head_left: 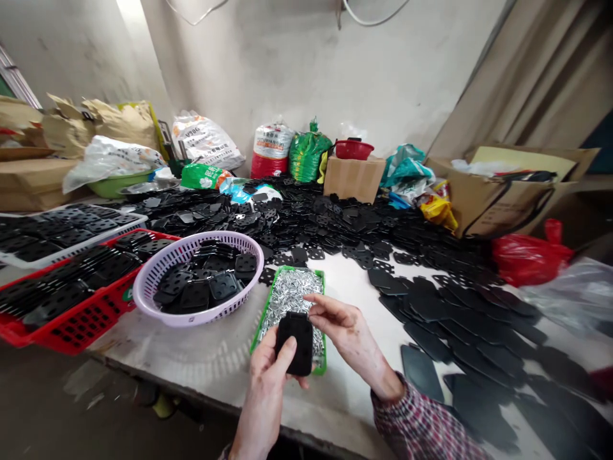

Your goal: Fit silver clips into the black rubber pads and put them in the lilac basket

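Note:
My left hand (267,377) grips a small black plate (301,354) with rounded corners, its thumb pressed on the face. Thumb and index finger of my right hand (348,327) come together in a pinch at the plate's upper right edge; whatever lies between them is too small to make out. Beneath both hands lies a green tray (324,365), filled with small shiny metal pins (292,289). To the left stands a lilac basket (148,306) holding several black plates with holes (195,295).
A red crate (90,322) and a white basket (71,246) hold stacked black plates. Loose black plates (460,313) spread over the right and back of the table (345,402). Sacks (271,153), a cardboard box (353,179) and a red bag (531,259) stand behind.

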`<state>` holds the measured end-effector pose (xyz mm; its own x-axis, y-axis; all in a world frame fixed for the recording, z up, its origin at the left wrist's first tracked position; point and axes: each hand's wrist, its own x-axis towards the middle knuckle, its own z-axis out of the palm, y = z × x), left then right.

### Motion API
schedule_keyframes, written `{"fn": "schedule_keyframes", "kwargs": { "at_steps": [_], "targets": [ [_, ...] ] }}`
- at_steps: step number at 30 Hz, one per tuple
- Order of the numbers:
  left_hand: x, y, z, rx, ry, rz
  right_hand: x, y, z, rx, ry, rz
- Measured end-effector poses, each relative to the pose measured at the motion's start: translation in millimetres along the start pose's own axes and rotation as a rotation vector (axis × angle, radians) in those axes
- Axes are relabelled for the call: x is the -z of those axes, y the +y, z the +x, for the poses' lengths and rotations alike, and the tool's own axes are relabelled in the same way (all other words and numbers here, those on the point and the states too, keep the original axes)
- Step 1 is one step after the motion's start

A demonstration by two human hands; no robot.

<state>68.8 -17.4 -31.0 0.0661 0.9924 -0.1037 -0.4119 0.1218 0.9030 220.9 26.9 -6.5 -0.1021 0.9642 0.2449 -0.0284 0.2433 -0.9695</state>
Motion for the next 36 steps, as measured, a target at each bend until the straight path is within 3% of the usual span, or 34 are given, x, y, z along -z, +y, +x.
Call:
{"fn": "schedule_keyframes", "kwargs": {
  "at_steps": [8, 16, 21, 27, 36],
  "targets": [
    [0.2, 2, -2, 0.030, -0.002, -0.060, 4, -10, 1, 0.009, -0.038, -0.033],
    [0.3, 0, -2, 0.030, -0.008, -0.060, 4, -12, 0, 0.104, -0.056, -0.236],
    [-0.8, 0, -3, 0.035, -0.002, -0.108, -3, -12, -3, -0.038, 0.065, 0.022],
    [-1.5, -4, -4, 0.020, -0.013, -0.037, -16, -3, -9, -0.061, 0.143, 0.212],
    [-5.5, -2, -7, -0.046, 0.163, 0.163, -30, 6, -21, -0.108, 0.261, 0.210]
  ]
}}
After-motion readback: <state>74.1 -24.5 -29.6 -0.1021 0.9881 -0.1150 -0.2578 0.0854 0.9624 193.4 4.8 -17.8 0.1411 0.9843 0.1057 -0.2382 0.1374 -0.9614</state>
